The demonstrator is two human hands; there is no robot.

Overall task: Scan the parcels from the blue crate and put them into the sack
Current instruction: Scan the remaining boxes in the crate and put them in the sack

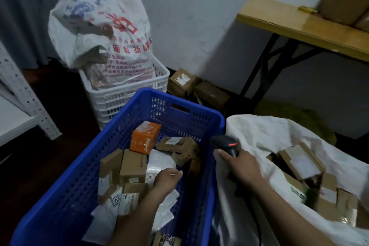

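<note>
The left hand (167, 178) is down inside the blue crate (75, 185), in the lower middle of the frame, and it is plainly the nearer one to the work. The parcels (179, 144) lie all round it and mostly beyond it, toward the top of the frame. Closest is a white mailer (160, 161), lying flat and touching or almost touching the hand's far edge. I can't make out its long axis, as other packets bury its ends. Just left of it a brown carton (132, 166) stands on edge, its long side running up and down the frame, and an orange box (144, 138) sits further up. Only the back of the left hand shows, its fingers bent down out of sight, so I cannot tell whether it has hold of anything. The right hand (242, 168) hangs over the crate's right rim with its fingers wrapped round the grip of the scanner (224, 142). The scanner's head points toward the left of the frame, across the crate, with a red light showing on top. The sack (257, 136) gapes open at the lower right, just beside the crate, with scanned parcels (299, 160) inside. By my reckoning, whatever the left hand lifts has to go rightward past the scanner's nose and then on into that mouth.
</note>
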